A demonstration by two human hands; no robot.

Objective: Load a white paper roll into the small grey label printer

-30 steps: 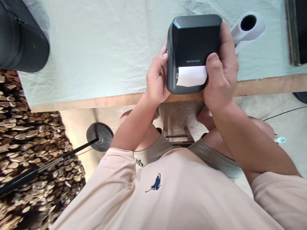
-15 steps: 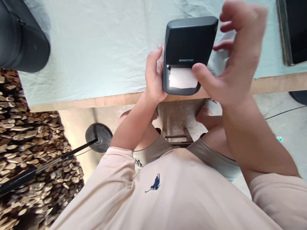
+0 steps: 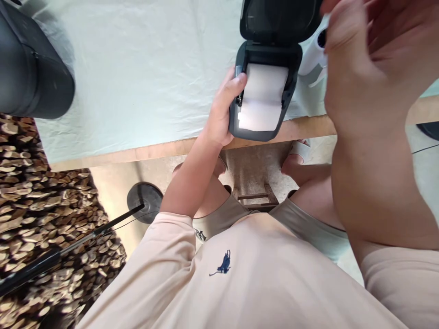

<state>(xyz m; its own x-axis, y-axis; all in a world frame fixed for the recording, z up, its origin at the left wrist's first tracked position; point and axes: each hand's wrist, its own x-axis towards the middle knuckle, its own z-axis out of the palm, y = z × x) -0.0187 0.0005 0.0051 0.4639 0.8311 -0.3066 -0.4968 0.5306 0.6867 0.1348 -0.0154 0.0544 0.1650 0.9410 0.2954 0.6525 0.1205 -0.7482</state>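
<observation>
My left hand (image 3: 222, 112) is wrapped round the left side of a dark label printer (image 3: 255, 135), its thumb on the rim. The printer is tilted over the table's front edge, and its lid (image 3: 279, 20) is swung up, partly cut off by the top of the view. Inside lies a white paper label roll (image 3: 264, 93), with a strip drawn toward the near end. My right hand (image 3: 373, 59) is raised close to the camera at the upper right, beside the lid. Its fingers look apart with nothing visible in them, though they are blurred and partly out of view.
A white roll (image 3: 313, 59) with a loose end lies on the pale table cover (image 3: 144, 73), behind the printer. At the far left stands a dark grey container (image 3: 37, 68). Below the wooden table edge (image 3: 137, 153) are a round black stand base (image 3: 146, 201) and stacked firewood (image 3: 34, 205).
The printer's lid has gone from shut to raised, exposing the label roll. My right hand has moved from the printer's front up and to the right. My left hand keeps its hold.
</observation>
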